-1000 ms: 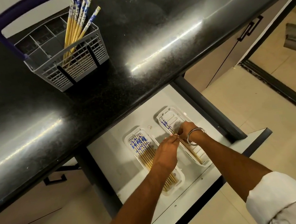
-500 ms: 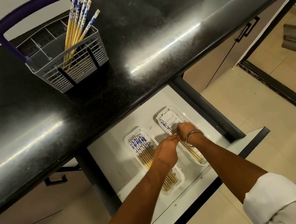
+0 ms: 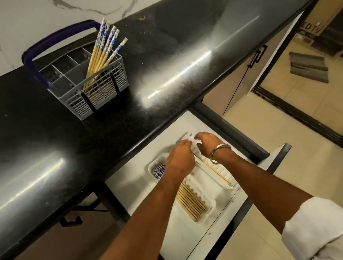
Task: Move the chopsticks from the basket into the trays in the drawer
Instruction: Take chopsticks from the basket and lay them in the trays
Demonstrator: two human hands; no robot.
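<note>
Chopsticks (image 3: 104, 50) stand bunched in one basket (image 3: 102, 92) compartment on the counter (image 3: 159, 53); more lie in both drawer (image 3: 137, 171) trays. They look light, stiff, slick; best pinched mid-shaft. Both hands, left (image 3: 179, 158) and right (image 3: 207, 145), meet over the right tray (image 3: 223, 173); what they grasp cannot be told. The basket handle (image 3: 53, 42) arches nearby.

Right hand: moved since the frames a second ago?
Yes. The right hand has slid along the right tray toward its far end, nearer the black countertop edge, close beside the left hand.
</note>
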